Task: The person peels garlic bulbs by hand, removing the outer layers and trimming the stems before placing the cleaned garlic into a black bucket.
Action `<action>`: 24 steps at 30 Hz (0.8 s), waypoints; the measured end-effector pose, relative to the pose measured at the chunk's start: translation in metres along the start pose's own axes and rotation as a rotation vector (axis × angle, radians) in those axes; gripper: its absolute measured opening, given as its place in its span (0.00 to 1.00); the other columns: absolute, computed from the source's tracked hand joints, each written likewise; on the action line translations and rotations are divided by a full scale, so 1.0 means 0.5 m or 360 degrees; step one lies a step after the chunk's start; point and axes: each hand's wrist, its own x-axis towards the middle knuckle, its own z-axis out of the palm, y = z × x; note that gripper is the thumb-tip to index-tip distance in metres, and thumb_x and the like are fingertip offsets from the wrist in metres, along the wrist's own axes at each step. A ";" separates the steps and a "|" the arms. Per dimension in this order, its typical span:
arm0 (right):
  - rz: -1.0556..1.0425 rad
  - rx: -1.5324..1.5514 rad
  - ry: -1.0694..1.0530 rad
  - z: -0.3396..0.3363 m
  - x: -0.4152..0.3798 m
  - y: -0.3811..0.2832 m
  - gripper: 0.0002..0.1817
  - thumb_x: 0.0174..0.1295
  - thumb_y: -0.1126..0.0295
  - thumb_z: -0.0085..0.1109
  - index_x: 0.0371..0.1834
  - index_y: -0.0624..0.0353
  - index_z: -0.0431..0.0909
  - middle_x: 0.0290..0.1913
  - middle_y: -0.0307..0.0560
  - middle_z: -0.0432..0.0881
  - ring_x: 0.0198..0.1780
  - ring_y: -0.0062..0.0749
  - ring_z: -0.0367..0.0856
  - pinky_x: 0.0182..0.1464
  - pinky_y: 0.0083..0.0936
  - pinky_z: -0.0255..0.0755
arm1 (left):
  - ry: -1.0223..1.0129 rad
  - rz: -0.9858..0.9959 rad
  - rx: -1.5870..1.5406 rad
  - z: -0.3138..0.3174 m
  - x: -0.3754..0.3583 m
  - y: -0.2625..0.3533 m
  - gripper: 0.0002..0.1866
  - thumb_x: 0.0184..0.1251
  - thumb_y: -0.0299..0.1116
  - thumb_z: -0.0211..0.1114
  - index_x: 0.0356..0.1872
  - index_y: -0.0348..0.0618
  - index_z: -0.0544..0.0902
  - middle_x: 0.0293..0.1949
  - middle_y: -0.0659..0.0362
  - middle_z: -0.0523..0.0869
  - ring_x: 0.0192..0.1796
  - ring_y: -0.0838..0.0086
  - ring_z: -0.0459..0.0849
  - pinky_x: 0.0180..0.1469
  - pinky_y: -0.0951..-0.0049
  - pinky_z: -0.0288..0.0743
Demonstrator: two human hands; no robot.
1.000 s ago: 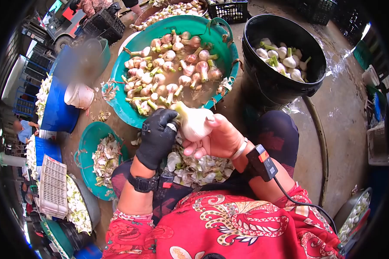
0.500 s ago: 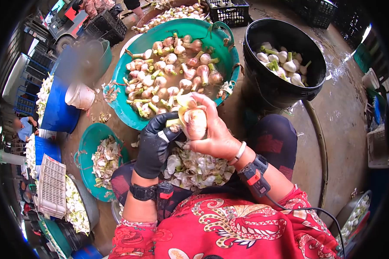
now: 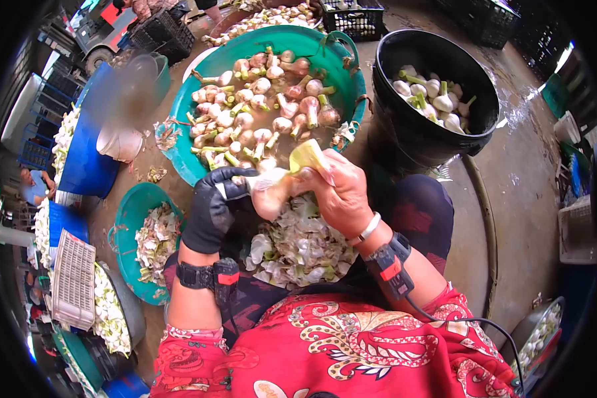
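My left hand, in a black glove, is closed on a garlic bulb that is blurred by motion. Bare and with a white bangle, my right hand pinches a pale yellow-green strip of garlic skin stretching from the bulb. Below both hands, a heap of peeled-off skins lies between my knees. Just beyond them, a green tub holds many unpeeled bulbs in murky water. White bulbs sit inside a black bucket to the right.
A smaller green basin with skins stands at the left, beside blue tubs and a white bucket. A hose runs along the wet floor at the right. Black crates stand at the back. Another person is at the far left.
My hands have moved apart. The right hand has let go of the bulb's side and pulled a strip of skin away, while the bulb has tilted down toward the left hand.
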 end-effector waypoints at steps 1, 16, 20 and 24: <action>-0.0117 -0.0065 -0.0026 -0.004 -0.002 0.002 0.06 0.58 0.80 0.60 0.38 0.61 0.81 0.30 0.47 0.79 0.30 0.36 0.78 0.34 0.27 0.72 | 0.0108 0.0133 0.0001 -0.026 0.000 -0.007 0.11 0.66 0.26 0.59 0.46 0.32 0.81 0.38 0.57 0.86 0.36 0.77 0.84 0.39 0.76 0.79; 0.0305 -0.0275 -0.0208 0.022 -0.005 0.000 0.12 0.51 0.80 0.64 0.38 0.56 0.80 0.30 0.37 0.73 0.29 0.20 0.74 0.32 0.16 0.70 | 0.0332 0.0212 0.0405 0.050 -0.006 0.011 0.13 0.59 0.20 0.61 0.46 0.34 0.81 0.37 0.58 0.85 0.33 0.78 0.82 0.37 0.76 0.79; 0.0118 -0.0463 -0.0358 0.001 -0.003 0.012 0.11 0.47 0.78 0.67 0.34 0.54 0.79 0.27 0.39 0.71 0.29 0.28 0.74 0.31 0.23 0.69 | 0.0190 0.0213 0.0674 0.071 -0.008 0.029 0.14 0.57 0.21 0.64 0.45 0.33 0.81 0.36 0.57 0.85 0.34 0.79 0.82 0.36 0.76 0.78; -0.0046 -0.0504 -0.0488 0.003 -0.013 0.026 0.10 0.46 0.77 0.65 0.30 0.55 0.75 0.29 0.45 0.73 0.31 0.42 0.76 0.31 0.32 0.71 | 0.0145 0.0291 0.0933 0.065 0.001 0.016 0.13 0.56 0.22 0.67 0.43 0.34 0.82 0.35 0.58 0.85 0.32 0.80 0.81 0.35 0.77 0.77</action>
